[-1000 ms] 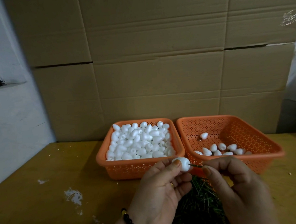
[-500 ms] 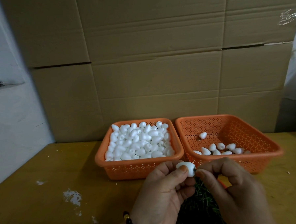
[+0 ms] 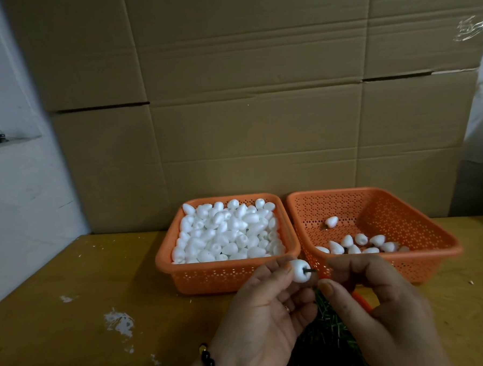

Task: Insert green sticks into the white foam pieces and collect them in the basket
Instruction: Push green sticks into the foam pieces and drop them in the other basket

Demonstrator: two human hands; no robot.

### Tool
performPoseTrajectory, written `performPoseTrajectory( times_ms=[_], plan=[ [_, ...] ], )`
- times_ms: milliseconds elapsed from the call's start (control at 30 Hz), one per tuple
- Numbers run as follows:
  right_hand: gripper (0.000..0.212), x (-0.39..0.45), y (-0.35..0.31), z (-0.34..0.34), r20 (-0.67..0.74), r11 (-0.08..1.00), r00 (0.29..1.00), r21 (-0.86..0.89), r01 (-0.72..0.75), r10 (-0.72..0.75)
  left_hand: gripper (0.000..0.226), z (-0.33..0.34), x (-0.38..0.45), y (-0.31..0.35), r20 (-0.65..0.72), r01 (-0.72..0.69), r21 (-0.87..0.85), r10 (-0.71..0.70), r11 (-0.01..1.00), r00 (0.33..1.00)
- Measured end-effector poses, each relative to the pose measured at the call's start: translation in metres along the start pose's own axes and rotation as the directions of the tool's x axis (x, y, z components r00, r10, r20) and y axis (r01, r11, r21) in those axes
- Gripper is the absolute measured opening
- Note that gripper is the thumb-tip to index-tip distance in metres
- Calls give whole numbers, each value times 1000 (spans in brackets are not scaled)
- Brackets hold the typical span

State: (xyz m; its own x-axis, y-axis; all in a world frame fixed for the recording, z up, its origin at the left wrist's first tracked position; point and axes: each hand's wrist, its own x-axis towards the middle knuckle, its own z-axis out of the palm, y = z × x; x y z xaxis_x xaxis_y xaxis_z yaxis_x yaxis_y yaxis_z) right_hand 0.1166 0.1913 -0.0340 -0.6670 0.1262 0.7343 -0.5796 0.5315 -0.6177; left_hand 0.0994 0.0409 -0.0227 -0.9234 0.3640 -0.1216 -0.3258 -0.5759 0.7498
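Foam piece (image 3: 300, 270) sits in my left hand (image 3: 265, 318), pinched between thumb and fingertips, in front of the gap between the two baskets. Green stick (image 3: 310, 270) is in its blunt end, a short dark stub showing. My right hand (image 3: 381, 307) is just beside the stub, fingers curled, thumb tip near it. Can't tell if it's touching the stick or gripping anything.

Handling read: the foam looks near weightless and soft, so it should dent or crumble if squeezed hard. I'd grip light on the sides around the widest part, not the tip. The surface looks matte, so slip should be low. The stick is thin and probably stiff enough to push, but likely to bend if pushed off-axis. Best to hold it close to the foam and push straight along its length.

Left basket (image 3: 228, 276) is full of plain foam pieces. Right basket (image 3: 390, 259) holds a few pieces, which I take for finished ones. That's where this one goes, likely a short drop with no damage risk. A loose pile of green sticks (image 3: 329, 332) lies on the table (image 3: 88, 316) under my hands.

Step looks nearly done.
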Motion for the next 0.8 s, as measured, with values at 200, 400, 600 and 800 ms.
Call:
performPoseTrajectory(
  times_ms=[200,400,600,800],
  plan=[
    [32,-2,-2,0,25,999,999,7,-32,31,37,-2,1,5,117,170,-215,-148,962,982],
    [34,-2,-1,1,37,1000,999,3,-9,9,49,-8,4,4,156,228,-197,-199,954,967],
    [39,-3,0,0,50,1000,999,-22,8,-7,50,-11,7,4,117,225,-182,-206,957,972],
    [35,-3,1,0,61,1000,998,-25,18,-17,40,-12,8,3,84,175,-138,-165,975,983]
  ],
)
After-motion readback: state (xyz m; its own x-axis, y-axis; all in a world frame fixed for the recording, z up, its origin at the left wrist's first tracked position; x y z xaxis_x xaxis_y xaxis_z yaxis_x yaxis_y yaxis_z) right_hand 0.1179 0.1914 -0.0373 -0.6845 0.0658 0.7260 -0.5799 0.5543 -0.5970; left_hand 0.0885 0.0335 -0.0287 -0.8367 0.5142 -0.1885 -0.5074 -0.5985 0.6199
